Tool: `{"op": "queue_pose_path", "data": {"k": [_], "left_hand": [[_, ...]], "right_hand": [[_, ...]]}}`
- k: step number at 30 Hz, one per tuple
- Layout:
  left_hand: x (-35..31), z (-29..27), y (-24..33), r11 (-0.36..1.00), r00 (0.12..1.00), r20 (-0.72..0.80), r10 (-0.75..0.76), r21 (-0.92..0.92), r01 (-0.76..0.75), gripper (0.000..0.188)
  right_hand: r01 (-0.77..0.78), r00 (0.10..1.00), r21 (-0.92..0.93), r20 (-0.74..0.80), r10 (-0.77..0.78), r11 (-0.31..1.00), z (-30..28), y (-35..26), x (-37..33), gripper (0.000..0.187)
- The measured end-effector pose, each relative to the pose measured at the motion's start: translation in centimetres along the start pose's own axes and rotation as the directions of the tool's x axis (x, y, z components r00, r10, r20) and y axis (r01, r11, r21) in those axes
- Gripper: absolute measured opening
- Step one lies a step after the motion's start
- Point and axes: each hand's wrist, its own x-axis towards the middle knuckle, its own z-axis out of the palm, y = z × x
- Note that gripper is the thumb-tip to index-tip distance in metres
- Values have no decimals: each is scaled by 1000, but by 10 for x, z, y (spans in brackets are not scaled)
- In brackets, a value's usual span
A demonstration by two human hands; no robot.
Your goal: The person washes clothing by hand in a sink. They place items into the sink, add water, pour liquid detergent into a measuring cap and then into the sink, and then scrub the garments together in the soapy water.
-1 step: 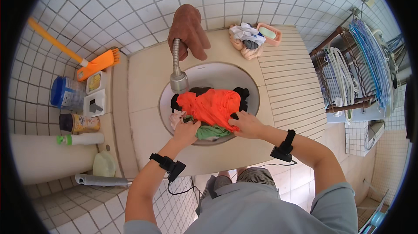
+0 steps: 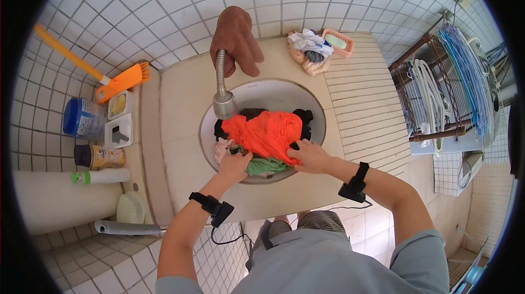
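Note:
A bright orange garment lies bunched on a heap of laundry in the oval sink. Along the sink's near side, a green cloth shows from under it. My left hand is closed at the near left of the heap, pinching the green cloth where it meets the orange. At the near right, my right hand has its fingers closed on the orange garment's edge. Pale pink cloth lies beside my left fingertips, and black cloth shows at the far right. Some fingertips are hidden in the folds.
A flexible metal faucet hangs over the sink's far left, with a brown glove above it. Small laundry and a pink soap dish sit behind. Bottles, a jar and an orange brush stand left; hangers hang right.

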Motion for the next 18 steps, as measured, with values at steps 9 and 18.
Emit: {"op": "queue_pose_path", "data": {"k": [9,18], "left_hand": [[59,20,-25,1000,979,201,12,15,-15,27],[86,36,-35,1000,980,197,-19,8,18,15]], "right_hand": [[-140,975,-81,165,151,987,28,39,69,27],[-298,869,-148,368,332,943,32,52,131,28]]}}
